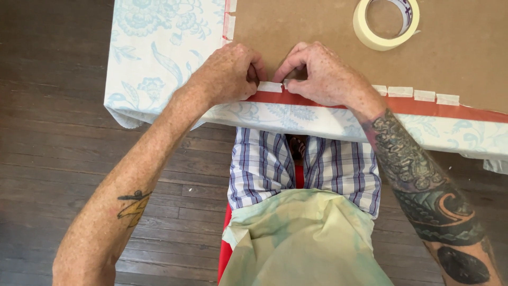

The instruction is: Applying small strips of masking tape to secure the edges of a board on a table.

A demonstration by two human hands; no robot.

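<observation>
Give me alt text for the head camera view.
Left hand and right hand press a small white tape strip onto the red-edged brown cardboard sheet. A cream masking tape roll lies on it, above pale blue floral cloth.

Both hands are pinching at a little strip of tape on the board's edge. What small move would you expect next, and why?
Probably pressing that piece flat. The left hand and right hand meet over a short tape piece on the red strip along the brown board. Four similar pieces already lie stuck to the right, so this one likely gets smoothed down too.
</observation>
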